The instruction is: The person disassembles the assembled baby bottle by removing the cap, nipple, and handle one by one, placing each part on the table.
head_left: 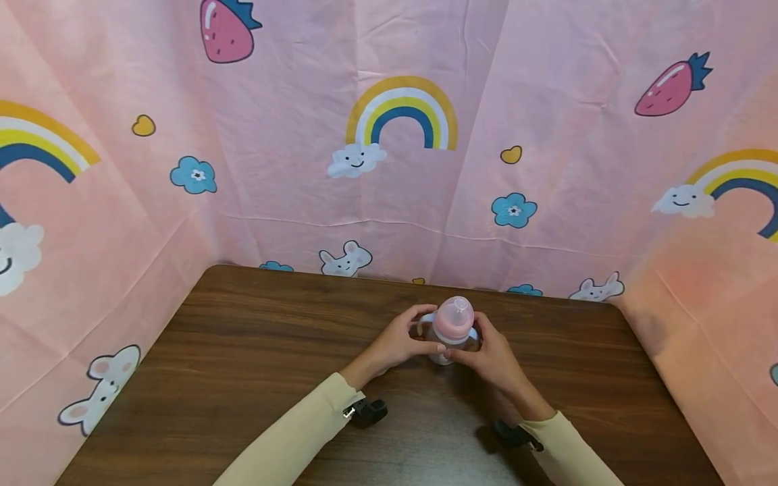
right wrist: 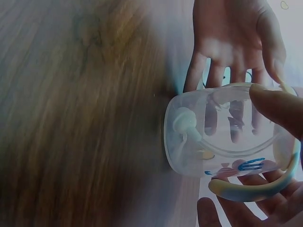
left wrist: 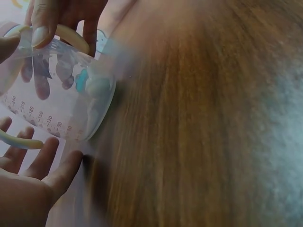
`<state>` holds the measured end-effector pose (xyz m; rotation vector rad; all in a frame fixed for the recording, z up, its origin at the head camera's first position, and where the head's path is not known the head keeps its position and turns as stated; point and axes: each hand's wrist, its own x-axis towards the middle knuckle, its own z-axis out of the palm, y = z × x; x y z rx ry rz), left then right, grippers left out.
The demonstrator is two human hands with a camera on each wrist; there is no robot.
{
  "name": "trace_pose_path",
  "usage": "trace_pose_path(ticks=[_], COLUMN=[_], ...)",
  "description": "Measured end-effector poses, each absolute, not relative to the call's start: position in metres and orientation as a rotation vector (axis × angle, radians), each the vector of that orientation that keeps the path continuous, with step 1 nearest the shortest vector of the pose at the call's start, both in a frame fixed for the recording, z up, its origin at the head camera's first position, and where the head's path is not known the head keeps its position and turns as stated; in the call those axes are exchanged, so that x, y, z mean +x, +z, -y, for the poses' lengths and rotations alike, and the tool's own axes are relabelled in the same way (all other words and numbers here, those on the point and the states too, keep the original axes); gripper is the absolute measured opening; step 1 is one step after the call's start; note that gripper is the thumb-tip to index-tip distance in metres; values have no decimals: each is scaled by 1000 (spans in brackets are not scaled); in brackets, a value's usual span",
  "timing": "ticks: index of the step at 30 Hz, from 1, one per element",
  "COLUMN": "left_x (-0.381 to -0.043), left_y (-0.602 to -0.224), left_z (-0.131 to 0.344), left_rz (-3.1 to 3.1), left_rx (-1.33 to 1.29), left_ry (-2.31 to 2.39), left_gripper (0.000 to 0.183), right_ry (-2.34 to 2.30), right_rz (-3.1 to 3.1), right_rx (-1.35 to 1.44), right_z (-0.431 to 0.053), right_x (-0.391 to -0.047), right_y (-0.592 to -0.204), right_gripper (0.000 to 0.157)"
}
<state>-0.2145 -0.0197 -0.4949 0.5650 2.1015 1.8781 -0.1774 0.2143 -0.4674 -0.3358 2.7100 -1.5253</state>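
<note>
Clear baby bottle [head_left: 446, 343], upright, just right of centre in the lower half of the head view.
Pink domed top [head_left: 454, 320] with translucent tip [head_left: 461, 306], pale curved side handles [right wrist: 253, 190], printed scale [left wrist: 45, 119], round-ended tube [right wrist: 185, 121] inside.

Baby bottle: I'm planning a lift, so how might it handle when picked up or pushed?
The baby bottle is probably light: its clear body shows no liquid. Smooth and evenly curved, it seems fairly stiff. If tipped over, its handles would likely limit rolling.
</note>
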Motion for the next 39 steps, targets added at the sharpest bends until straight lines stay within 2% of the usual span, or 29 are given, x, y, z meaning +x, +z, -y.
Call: trace_pose_path(ticks=[9,19,29,39], left_x=[-211,-207,-208,-209], left_y=[-497,-491,-494,-493], left_z=[29,38,44,47], left_rz=[-2118,-2068,-2102,-2107], left_rx=[580,548,484,441], left_ry=[1890,1932,1965,1996], left_gripper=[78,68,68,69], right_ry=[-1530,-1593,-1803,-2018], right_rz=[-2702,-2667,-2524,-2375], right_rx=[-357,-369,-293,-226], right_z=[-204,-196,-183,-175], right_x=[-174,-177,-182,-184], right_y=[-466,-472,-479,-489], right_gripper=[76,75,76,71])
